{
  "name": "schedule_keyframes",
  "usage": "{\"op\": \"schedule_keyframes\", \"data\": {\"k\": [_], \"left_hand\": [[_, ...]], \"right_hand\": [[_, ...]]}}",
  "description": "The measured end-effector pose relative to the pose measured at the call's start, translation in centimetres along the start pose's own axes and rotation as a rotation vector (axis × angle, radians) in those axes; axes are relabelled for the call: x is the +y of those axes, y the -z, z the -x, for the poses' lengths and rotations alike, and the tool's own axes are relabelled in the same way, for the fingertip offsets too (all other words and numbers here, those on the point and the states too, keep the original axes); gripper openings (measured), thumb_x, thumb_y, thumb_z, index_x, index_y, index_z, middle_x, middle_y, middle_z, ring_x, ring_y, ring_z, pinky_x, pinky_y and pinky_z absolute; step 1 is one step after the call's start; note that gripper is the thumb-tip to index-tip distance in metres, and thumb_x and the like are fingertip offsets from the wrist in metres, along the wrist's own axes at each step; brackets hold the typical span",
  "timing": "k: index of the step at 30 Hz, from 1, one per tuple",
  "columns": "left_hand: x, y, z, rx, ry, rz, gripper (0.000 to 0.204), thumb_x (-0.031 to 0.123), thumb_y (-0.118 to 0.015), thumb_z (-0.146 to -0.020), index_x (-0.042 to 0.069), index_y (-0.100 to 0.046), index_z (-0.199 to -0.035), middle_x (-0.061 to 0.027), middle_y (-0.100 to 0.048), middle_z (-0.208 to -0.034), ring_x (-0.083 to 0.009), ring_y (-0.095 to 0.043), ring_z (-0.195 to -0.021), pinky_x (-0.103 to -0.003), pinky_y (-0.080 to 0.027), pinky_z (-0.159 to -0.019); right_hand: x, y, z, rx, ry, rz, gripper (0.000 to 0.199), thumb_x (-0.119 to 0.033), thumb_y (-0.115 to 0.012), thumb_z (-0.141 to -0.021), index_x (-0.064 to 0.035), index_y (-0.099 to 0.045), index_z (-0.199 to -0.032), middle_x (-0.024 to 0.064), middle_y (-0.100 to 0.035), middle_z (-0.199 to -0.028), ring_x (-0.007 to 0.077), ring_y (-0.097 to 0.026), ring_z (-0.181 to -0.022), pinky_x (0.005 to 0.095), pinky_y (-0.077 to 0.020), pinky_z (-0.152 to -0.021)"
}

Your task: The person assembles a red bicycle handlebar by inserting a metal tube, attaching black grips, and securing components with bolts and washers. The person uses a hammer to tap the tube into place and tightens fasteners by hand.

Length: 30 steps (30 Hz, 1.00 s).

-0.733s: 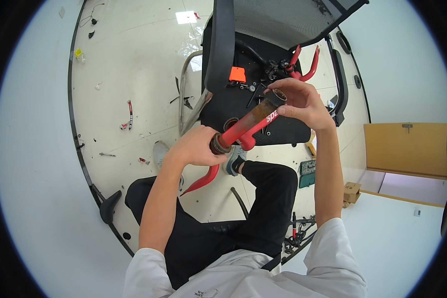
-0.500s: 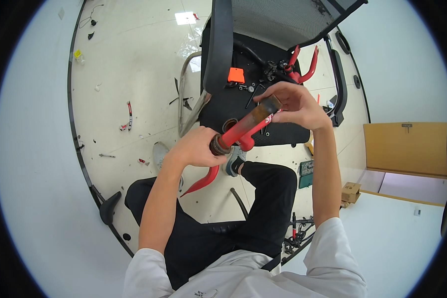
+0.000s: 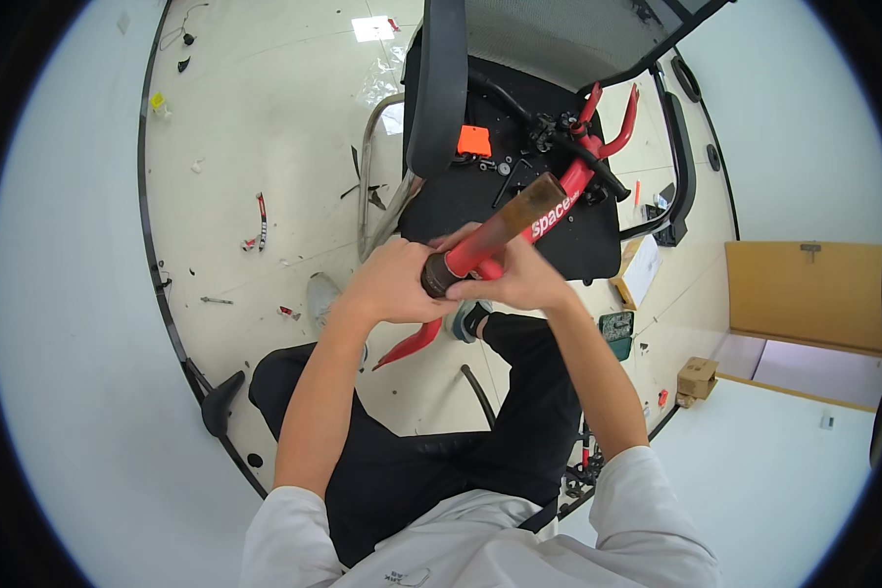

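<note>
A red bicycle fork (image 3: pixel 480 245) is held between my hands, its steerer tube tilted up to the right with a brown, rusty upper end. One red blade (image 3: pixel 408 345) sticks out below. A dark bearing ring (image 3: pixel 438 277) sits round the tube's base. My left hand (image 3: pixel 387 282) is closed round the fork beside this ring. On the ring's other side, my right hand (image 3: pixel 514 279) closes round the tube's base, thumb against the ring's edge; some fingers are hidden. Behind the tube, a red bicycle frame (image 3: pixel 580 178) with white lettering lies on a black chair seat (image 3: pixel 441 208).
Black handlebars (image 3: pixel 500 98), an orange block (image 3: pixel 474 140) and small metal parts lie on the seat. Scraps and small parts are scattered on the pale floor (image 3: pixel 265 127) at left. A bicycle saddle (image 3: pixel 222 404) leans at the left wall; a green case (image 3: pixel 616 335) lies at right.
My right hand has come down from the steerer's upper end to the bearing ring at its base. More of the red frame now shows. My left hand keeps its hold.
</note>
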State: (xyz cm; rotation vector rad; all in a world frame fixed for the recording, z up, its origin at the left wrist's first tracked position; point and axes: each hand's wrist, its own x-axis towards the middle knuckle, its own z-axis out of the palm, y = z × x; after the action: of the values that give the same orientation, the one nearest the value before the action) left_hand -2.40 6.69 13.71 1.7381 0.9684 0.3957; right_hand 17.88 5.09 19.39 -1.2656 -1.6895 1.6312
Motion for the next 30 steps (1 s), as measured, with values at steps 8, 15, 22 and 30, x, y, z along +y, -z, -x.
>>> {"op": "schedule_keyframes", "data": {"k": [8,15,22,30], "left_hand": [[0.3,0.1,0.5,0.052,-0.027,0.064,0.027,0.028,-0.074,-0.064,0.008,-0.071,-0.08,-0.0159,-0.067,-0.07,-0.0374,-0.065,-0.071,-0.04,-0.054,-0.07],[0.2,0.4,-0.1,0.002,0.023,0.066,0.028,0.03,-0.075,-0.066,0.005,-0.068,-0.078,-0.0136,-0.066,-0.068,-0.0352,-0.064,-0.067,-0.04,-0.052,-0.068],[-0.9,-0.5,-0.4,0.076,0.063,0.146,0.057,0.059,-0.071,-0.081,0.005,-0.068,-0.101,-0.0151,-0.066,-0.069,-0.0309,-0.065,-0.069,-0.039,-0.05,-0.068],[0.6,0.5,-0.1,-0.006,0.022,0.163,0.061,0.047,-0.067,-0.089,0.0,-0.057,-0.126,-0.0111,-0.054,-0.061,-0.0212,-0.051,-0.056,-0.034,-0.041,-0.058]], "right_hand": [[-1.8,-0.9,1.3,0.185,0.006,0.08,0.054,-0.007,-0.083,-0.074,0.0029,-0.059,-0.122,0.0095,-0.068,-0.114,0.0188,-0.067,-0.105,0.0346,-0.0525,-0.094],[2.6,6.4,0.9,-0.04,-0.034,0.991,0.072,-0.007,-0.076,-0.061,-0.0059,-0.056,-0.13,0.0169,-0.059,-0.128,0.0328,-0.053,-0.125,0.0454,-0.0404,-0.107],[4.2,5.8,-1.5,-0.219,-0.128,1.35,0.061,-0.006,-0.076,-0.056,-0.0084,-0.06,-0.116,0.0091,-0.065,-0.105,0.0296,-0.059,-0.11,0.0417,-0.0439,-0.096],[0.9,7.2,0.1,0.031,0.082,1.044,0.05,-0.005,-0.078,-0.058,-0.0032,-0.06,-0.104,0.0152,-0.066,-0.099,0.0345,-0.062,-0.103,0.0421,-0.0469,-0.092]]}}
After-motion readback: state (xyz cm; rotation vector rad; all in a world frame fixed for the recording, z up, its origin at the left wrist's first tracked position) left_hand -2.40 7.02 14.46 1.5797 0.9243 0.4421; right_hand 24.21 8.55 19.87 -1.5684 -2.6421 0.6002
